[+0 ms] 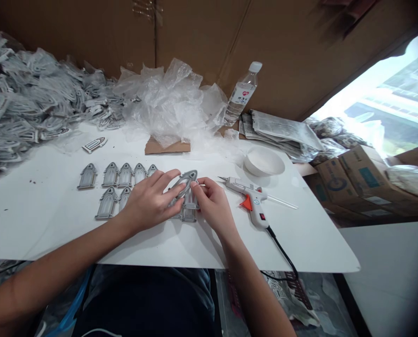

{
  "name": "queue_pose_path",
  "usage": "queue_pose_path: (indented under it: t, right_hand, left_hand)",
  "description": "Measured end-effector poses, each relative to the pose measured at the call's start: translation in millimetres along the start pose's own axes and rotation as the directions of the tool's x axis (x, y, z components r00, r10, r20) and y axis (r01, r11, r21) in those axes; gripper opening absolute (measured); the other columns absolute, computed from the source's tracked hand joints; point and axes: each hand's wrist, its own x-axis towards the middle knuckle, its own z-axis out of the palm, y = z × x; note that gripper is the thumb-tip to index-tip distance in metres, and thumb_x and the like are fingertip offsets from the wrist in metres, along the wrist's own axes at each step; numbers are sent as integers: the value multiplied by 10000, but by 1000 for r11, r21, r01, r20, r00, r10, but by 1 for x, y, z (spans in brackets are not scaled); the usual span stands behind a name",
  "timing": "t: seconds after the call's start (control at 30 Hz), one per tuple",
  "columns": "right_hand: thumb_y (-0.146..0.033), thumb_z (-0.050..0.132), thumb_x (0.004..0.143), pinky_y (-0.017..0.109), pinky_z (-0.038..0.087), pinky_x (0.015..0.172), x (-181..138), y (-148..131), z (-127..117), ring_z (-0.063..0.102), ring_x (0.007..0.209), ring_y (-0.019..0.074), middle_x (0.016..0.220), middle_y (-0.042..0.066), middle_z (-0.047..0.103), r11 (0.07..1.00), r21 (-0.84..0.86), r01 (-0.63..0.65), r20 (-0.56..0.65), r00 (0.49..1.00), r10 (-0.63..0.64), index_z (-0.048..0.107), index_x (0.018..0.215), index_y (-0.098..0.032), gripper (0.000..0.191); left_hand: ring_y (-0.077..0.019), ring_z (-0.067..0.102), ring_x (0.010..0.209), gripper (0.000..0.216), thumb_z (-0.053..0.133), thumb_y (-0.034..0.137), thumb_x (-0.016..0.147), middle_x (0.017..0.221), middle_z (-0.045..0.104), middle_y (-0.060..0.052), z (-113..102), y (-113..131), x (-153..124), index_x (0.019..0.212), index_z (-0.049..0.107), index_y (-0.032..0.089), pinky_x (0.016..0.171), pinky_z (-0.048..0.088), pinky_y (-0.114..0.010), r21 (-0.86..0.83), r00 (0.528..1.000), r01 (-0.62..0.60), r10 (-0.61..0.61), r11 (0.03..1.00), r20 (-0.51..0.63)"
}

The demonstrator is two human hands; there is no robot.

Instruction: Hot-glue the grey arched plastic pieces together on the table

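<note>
Over the front middle of the white table, my left hand (153, 199) pinches a thin grey arched frame (185, 181). My right hand (213, 202) grips a grey arched window-shaped piece (191, 201) by its right side, thumb on its front. The two parts overlap, and my fingers hide whether they touch. Similar arched pieces (88, 177) lie in two rows to the left, some of them behind my left hand. To the right of my right hand rests a white hot glue gun (246, 192) with an orange trigger and a clear glue stick (282, 202) in its back.
A large heap of bagged grey parts (29, 98) fills the back left. Crumpled clear plastic bags (174, 103), a tilted water bottle (242, 93), a white bowl (264, 161) and flat grey packets (282, 131) line the back. The glue gun's black cord (282, 252) hangs over the front edge.
</note>
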Motion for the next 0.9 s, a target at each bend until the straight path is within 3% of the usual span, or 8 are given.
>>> queue_pose_path:
  t: [0.2,0.4,0.73,0.9]
  right_hand:
    - [-569,565,870,225,264,443,1,1,-2,356,474,88,547,-66,442,1000,2,-1,-10,1000,1,577,885,-193,377]
    - [-566,562,877,229,267,450,1,2,-1,353,475,87,544,-70,430,1000,-5,5,-8,1000,-5,549,858,-200,366]
    - [-530,558,869,227,257,465,-2,-1,4,347,491,92,533,-74,414,998,-58,-2,-1,1000,2,541,859,-205,326]
    - [-535,540,875,236,272,491,-4,-4,7,348,495,97,535,-77,408,993,-112,29,2,1000,-29,531,858,-213,322]
  left_hand:
    - [-245,601,896,170,616,222,918,1188,674,-140,-1,-4,-1,1022,747,187,723,527,-387,-30,999,-38,38,999,0]
    - [-249,591,908,194,599,242,936,1247,654,-139,-3,-8,0,1058,746,204,721,493,-395,32,1000,16,-16,999,5]
    - [-199,536,854,114,664,251,923,1210,626,-127,8,-9,-5,944,767,205,771,508,-388,-290,978,201,-211,936,-2]
    - [-185,533,835,117,643,231,938,1157,638,-116,11,-5,-5,939,757,202,759,510,-373,-354,963,246,-268,902,-15]
